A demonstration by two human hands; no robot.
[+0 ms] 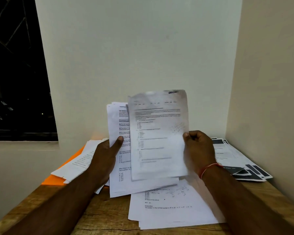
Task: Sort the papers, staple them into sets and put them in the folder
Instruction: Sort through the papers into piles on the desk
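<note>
1. Holding papers upright, long edges vertical: left hand (107, 155) grips the stack (119, 167), thumb in front.
2. Right hand (199, 150) pinches one blurred sheet (158, 133) overlapping the stack's right half.
3. Flat pile (170, 209) on the counter (109, 217), below-right of the stack; right hand is nearer.
4. Orange folder (53, 179) left of the stack.

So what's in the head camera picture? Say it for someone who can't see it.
A person's left hand holds a stack of printed papers upright, while the right hand pinches one blurred sheet in front of it. Below them, loose papers lie on a wooden table in a white-walled corner, some resting on an orange folder.
</note>
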